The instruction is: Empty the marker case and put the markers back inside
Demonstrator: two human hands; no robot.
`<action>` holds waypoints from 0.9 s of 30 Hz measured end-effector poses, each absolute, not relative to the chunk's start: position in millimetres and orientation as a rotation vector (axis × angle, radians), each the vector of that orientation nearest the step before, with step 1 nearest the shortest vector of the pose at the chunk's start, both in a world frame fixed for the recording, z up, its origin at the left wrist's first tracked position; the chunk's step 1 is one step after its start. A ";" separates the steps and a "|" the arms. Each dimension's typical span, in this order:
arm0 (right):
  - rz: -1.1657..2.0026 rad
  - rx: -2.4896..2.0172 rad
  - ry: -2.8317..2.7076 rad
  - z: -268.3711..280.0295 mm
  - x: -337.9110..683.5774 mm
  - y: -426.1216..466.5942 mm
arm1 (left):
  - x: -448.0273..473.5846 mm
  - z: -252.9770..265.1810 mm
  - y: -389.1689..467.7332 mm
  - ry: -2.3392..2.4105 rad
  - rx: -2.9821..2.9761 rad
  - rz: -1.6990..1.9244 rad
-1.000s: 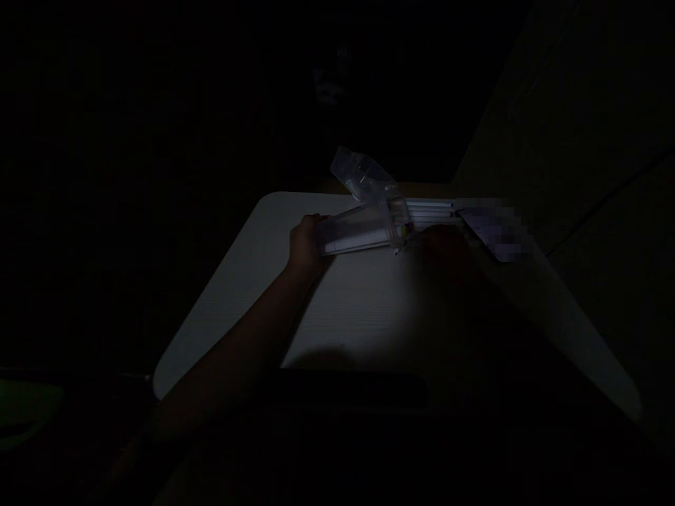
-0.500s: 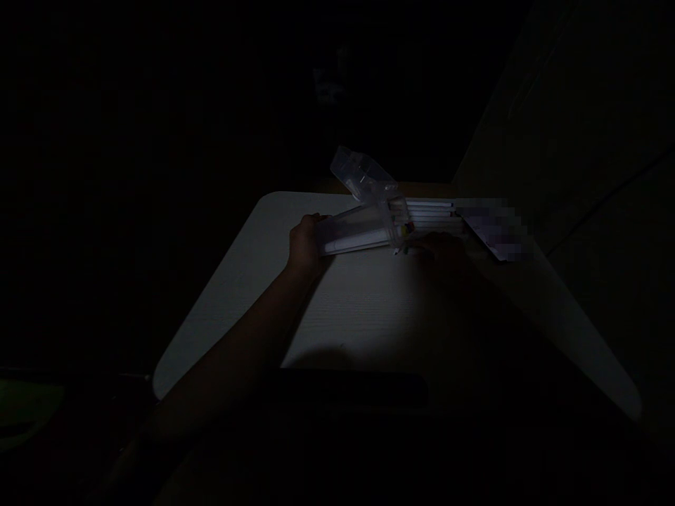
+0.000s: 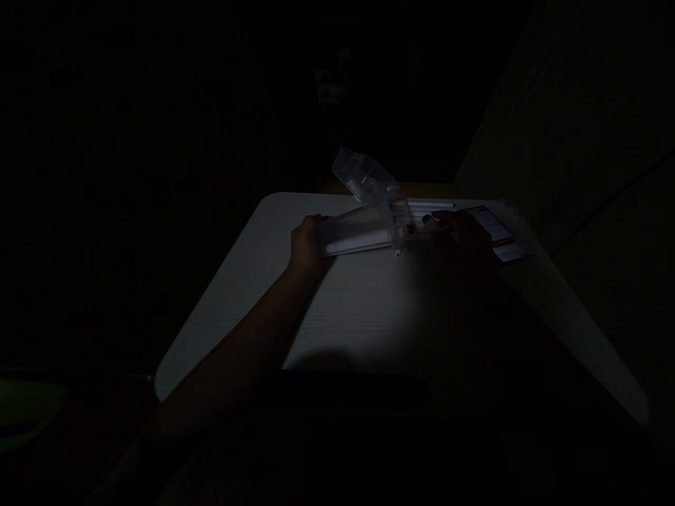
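My left hand [image 3: 306, 242] is wrapped round the closed end of a clear plastic pencil box [image 3: 353, 232], which lies tilted on the table with its mouth to the right. The box's clear hinged lid [image 3: 365, 174] stands open at the back, and something white shows inside. Several thin white sticks, like pencils or pens [image 3: 429, 206], lie side by side at the mouth. A small yellow and dark piece [image 3: 408, 230] shows at the rim. Over the sticks is my right hand [image 3: 467, 235], mostly in shadow; its fingertips are closed at a small dark thing [image 3: 427, 218] that I cannot make out.
A flat, phone-like rectangle [image 3: 498, 235] with a dark edge lies beyond my right hand. The pale table [image 3: 353, 302] has rounded corners. A wall stands on the right, and something green [image 3: 31, 411] is low on the left. Surroundings are very dark.
My right hand has moved up and to the right, from below the box's mouth to over the sticks. More of the flat rectangle shows. My left hand and the box stay nearly still.
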State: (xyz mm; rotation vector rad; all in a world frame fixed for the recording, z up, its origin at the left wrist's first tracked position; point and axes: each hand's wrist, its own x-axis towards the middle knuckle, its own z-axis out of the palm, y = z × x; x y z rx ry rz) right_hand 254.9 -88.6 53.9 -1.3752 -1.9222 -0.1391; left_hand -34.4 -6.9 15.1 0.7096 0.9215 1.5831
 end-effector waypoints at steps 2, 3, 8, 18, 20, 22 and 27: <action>-0.224 -1.319 -1.819 55.1 254.7 -89.8 | -33.3 16.3 -7.4 0.943 0.709 1.587; -0.255 -1.293 -1.779 55.3 255.5 -89.1 | -32.8 16.9 -7.7 0.952 0.708 1.589; -0.363 -1.142 -1.697 54.0 264.5 -80.8 | -33.0 18.6 -9.2 0.960 0.718 1.585; -0.350 -1.068 -1.478 60.0 245.8 -89.6 | -33.5 16.5 -8.6 0.908 0.708 1.594; -0.343 -1.009 -1.440 59.8 245.2 -88.1 | -33.9 16.5 -8.6 0.902 0.695 1.587; -0.355 -0.939 -1.419 58.9 246.6 -85.4 | -34.2 17.0 -8.7 0.915 0.688 1.584; -0.421 -0.839 -1.372 59.1 250.8 -84.0 | -33.9 19.2 -10.6 0.944 0.695 1.566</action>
